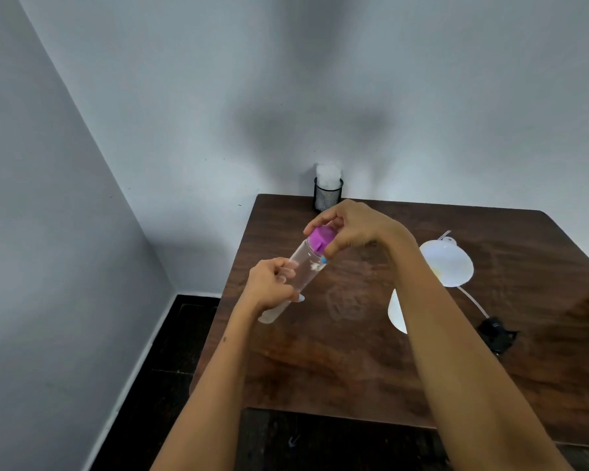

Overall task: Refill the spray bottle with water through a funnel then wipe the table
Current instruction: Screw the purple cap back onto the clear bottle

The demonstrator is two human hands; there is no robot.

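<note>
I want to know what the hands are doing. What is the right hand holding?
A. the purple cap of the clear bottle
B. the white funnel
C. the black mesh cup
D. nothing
A: the right hand curls its fingers round the purple cap atop the clear bottle, which the left hand grips by its body.

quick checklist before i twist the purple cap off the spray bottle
1. Left hand grips the clear bottle round its body: ok.
2. Right hand has its fingers curled round the purple cap: ok.
3. Bottle held upright so nothing spills: not ok, it is tilted, cap end away from the person.
4. White funnel on the table beside the right forearm: ok.
5. Water source for the refill: cannot tell, none plainly visible.
6. Something to wipe with: cannot tell; white material sits in the black mesh cup by the wall.
</note>
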